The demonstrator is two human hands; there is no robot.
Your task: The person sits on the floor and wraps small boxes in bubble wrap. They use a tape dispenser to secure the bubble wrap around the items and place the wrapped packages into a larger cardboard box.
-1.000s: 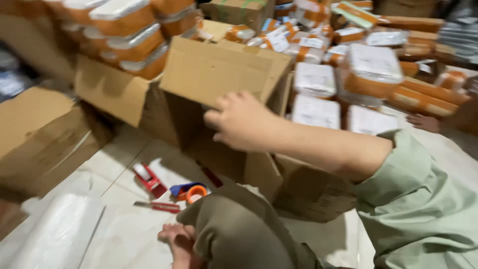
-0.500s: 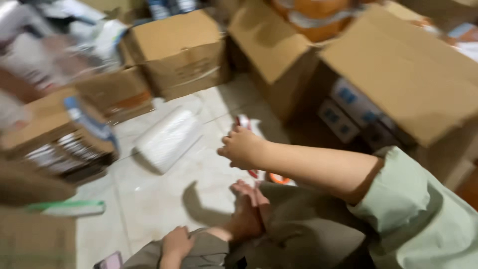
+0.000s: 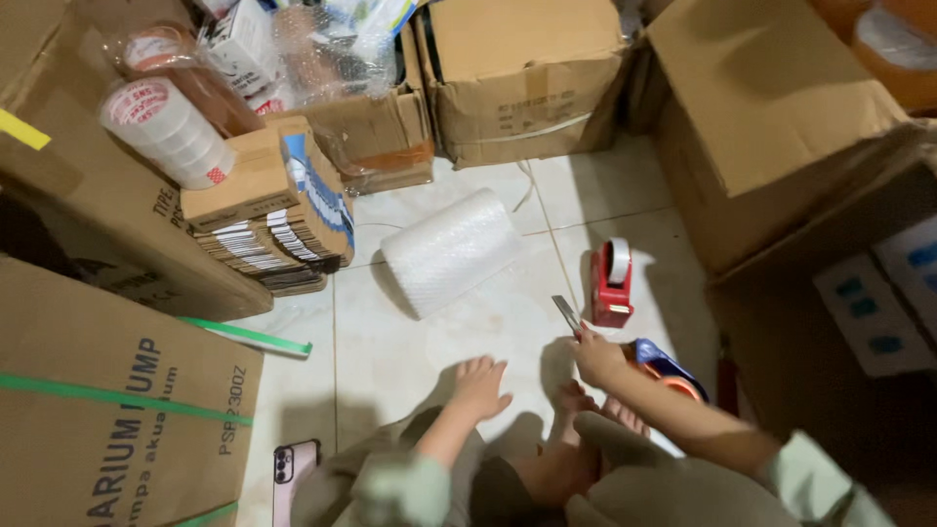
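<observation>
My right hand (image 3: 597, 357) is closed around a slim grey cutter (image 3: 566, 313) whose blade end points up and to the left, just above the floor tiles. Right beside it lie a red tape dispenser (image 3: 612, 281) and a blue and orange tape dispenser (image 3: 668, 367), the second partly hidden behind my wrist. With its fingers spread, my left hand (image 3: 478, 386) rests on my knee and holds nothing. My bare feet (image 3: 578, 401) are tucked between the two hands.
A roll of bubble wrap (image 3: 451, 251) lies on the tiles ahead. A stack of flat cartons (image 3: 273, 210) and wrapped tape rolls (image 3: 166, 127) stand at the left. Big cardboard boxes (image 3: 771, 107) ring the spot. A phone (image 3: 293, 466) lies by my left leg.
The view has swung from the open box down to the floor. My right hand has dropped to the tiles by the tape dispensers and now grips the cutter.
</observation>
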